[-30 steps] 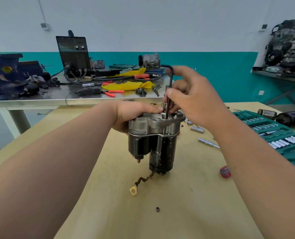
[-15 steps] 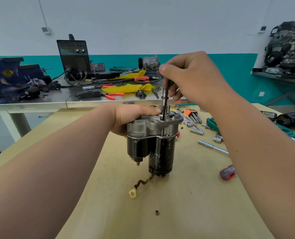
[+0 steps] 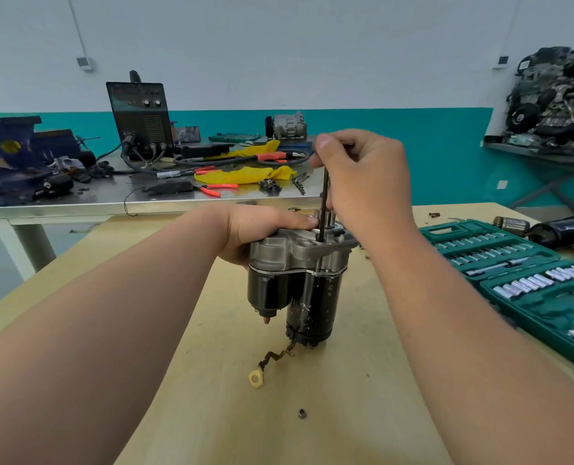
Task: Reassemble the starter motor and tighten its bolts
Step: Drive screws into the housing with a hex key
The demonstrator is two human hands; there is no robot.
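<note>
A pale wooden table [image 3: 185, 414] fills the near ground. On its right side lies an open green socket case [image 3: 547, 310] with rows of silver sockets, and just beyond it a black cylindrical housing [image 3: 561, 229] beside a small armature [image 3: 510, 224]. Behind stands a metal table [image 3: 111, 199] carrying a black welding machine [image 3: 141, 119], a yellow cloth [image 3: 245, 174], red-handled pliers [image 3: 215, 188], a blue vise [image 3: 7, 159] at far left and a silver compressor [image 3: 287, 125]. At far right, an engine [image 3: 554, 99] sits on a shelf [image 3: 530, 152].

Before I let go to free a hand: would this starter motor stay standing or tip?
Probably tips: the starter motor stands on its narrow end, broad housing on top, and the left hand steadies it. Likely heavy: solid metal housing.
</note>
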